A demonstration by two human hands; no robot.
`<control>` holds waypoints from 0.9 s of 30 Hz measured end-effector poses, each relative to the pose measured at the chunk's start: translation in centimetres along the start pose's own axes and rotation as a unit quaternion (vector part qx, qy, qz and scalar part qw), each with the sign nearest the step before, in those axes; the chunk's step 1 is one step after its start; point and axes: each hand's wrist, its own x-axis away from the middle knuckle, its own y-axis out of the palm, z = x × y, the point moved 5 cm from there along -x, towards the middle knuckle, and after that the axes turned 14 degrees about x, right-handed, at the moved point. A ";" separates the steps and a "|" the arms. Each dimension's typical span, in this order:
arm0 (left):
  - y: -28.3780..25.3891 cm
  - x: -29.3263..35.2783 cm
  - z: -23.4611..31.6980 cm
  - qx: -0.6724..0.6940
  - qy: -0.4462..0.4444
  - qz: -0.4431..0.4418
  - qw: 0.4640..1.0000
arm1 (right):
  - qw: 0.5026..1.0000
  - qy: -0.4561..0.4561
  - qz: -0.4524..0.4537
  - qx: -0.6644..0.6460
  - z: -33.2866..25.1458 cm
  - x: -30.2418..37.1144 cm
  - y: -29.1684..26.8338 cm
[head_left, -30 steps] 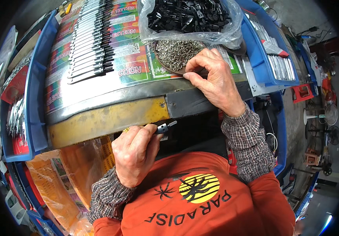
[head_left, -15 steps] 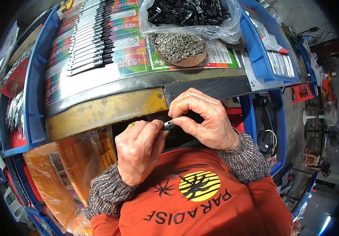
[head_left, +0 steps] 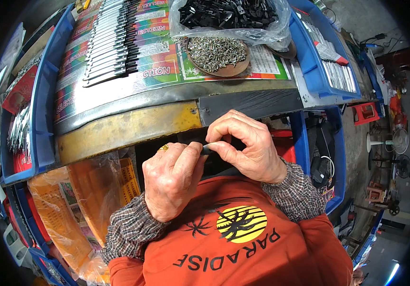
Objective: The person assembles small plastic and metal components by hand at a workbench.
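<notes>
My left hand (head_left: 170, 180) is closed in a pinch, with a gold ring on one finger. Between its fingertips and those of my right hand (head_left: 249, 148) is a small dark grey piece (head_left: 206, 150), mostly covered by the fingers. Both hands meet just off the table's front edge, above my lap. Beyond them, a row of slim silver handles with black ends (head_left: 107, 47) lies side by side on the table. A round brown dish (head_left: 236, 71) heaped with small silver rivet-like pins (head_left: 217, 53) sits near the table edge.
A clear plastic bag (head_left: 281, 31) of black parts (head_left: 229, 13) lies behind the dish. Blue bins (head_left: 45, 95) with metal pieces stand at the left, and another blue bin (head_left: 310, 78) at the right. Orange crates (head_left: 57, 209) wrapped in plastic stand below left.
The small piece has turned between my fingers: its lighter face with dark holes showed before, and now only a dark part shows. Both hands have shifted slightly right.
</notes>
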 end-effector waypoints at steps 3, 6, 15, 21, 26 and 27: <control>0.1 -0.1 0.1 -0.022 0.017 0.008 1.000 | 0.996 -0.057 0.048 0.058 -0.4 0.1 0.0; 0.2 -0.1 0.0 -0.027 0.022 -0.001 0.999 | 0.982 -0.123 0.102 0.099 -0.7 0.4 -0.1; 0.7 0.3 -0.2 -0.043 0.065 0.019 0.997 | 0.968 -0.168 0.113 0.145 -1.6 1.2 -0.1; 0.2 -0.5 0.8 -0.078 0.092 0.011 0.993 | 0.933 0.261 -0.109 -0.225 0.9 1.4 0.7; 0.0 -1.4 0.7 -0.081 0.108 0.027 0.991 | 0.991 0.102 -0.011 -0.084 1.2 -0.2 -1.8; -0.1 -1.6 0.4 -0.078 0.097 0.027 0.992 | 0.996 0.077 0.030 -0.031 1.5 -0.9 -2.7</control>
